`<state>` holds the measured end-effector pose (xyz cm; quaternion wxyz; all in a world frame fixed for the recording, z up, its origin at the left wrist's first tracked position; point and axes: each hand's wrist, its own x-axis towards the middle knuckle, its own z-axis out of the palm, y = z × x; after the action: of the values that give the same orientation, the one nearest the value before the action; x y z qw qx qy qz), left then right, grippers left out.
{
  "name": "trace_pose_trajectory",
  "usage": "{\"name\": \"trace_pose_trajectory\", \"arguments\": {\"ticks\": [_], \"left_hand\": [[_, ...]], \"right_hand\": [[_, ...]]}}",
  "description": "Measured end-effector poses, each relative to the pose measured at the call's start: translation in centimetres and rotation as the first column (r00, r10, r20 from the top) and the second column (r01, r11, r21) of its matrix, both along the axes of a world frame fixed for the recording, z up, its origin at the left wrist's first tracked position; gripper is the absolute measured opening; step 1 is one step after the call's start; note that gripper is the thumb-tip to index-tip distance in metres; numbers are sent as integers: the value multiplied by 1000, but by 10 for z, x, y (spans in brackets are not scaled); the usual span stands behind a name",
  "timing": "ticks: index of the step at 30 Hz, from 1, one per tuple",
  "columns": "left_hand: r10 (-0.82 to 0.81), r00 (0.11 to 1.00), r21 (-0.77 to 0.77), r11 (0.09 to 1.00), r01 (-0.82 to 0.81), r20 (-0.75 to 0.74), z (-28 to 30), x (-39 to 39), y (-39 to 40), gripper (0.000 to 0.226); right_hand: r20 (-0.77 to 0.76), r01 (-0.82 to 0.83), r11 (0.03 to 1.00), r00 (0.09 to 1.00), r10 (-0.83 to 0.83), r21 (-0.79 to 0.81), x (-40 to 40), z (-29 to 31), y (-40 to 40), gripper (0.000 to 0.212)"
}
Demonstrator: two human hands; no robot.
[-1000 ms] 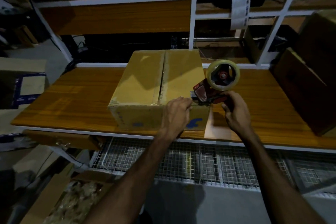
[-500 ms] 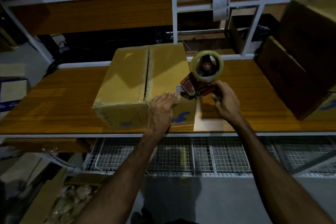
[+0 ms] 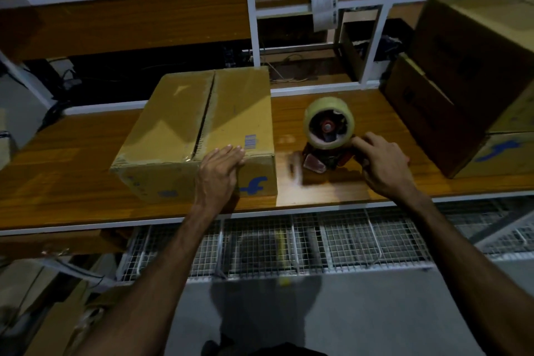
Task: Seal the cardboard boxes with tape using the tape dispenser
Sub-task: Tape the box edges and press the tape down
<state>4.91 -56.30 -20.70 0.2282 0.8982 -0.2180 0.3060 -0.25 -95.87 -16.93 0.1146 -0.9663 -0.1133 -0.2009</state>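
A closed cardboard box [image 3: 179,124] with a blue logo on its front sits on the wooden bench [image 3: 72,182]. Shiny clear tape runs along its top centre seam. My left hand [image 3: 219,170] lies flat with straight fingers over the box's near top edge, right of the seam. The red tape dispenser [image 3: 329,124] with its clear tape roll stands on the bench just right of the box, apart from it. My right hand [image 3: 384,165] is at the dispenser's handle, fingers curled round it and index finger against the base of the roll.
Larger cardboard boxes [image 3: 462,66] are stacked at the bench's right end, the lowest [image 3: 502,153] with a blue logo. White shelf posts [image 3: 251,23] and a dark shelf rise behind. A wire mesh rack [image 3: 318,240] hangs below the bench's front edge.
My right hand has carried the dispenser off the box's near right corner and down onto the bench to the right. My left hand has flattened on the box's front edge.
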Motion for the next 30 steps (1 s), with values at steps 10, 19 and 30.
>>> {"name": "trace_pose_trajectory", "arguments": {"ticks": [10, 19, 30], "left_hand": [[19, 999, -40, 999, -21, -40, 1, -4, -5, 33], [32, 997, -48, 998, -35, -63, 4, -4, -4, 33], [96, 985, -52, 993, -104, -143, 12, -16, -20, 35]], "right_hand": [[-45, 22, 954, 998, -37, -300, 0, -24, 44, 60], [-164, 61, 862, 973, -165, -503, 5, -38, 24, 67], [-531, 288, 819, 847, 24, 496, 50, -55, 18, 63]]}}
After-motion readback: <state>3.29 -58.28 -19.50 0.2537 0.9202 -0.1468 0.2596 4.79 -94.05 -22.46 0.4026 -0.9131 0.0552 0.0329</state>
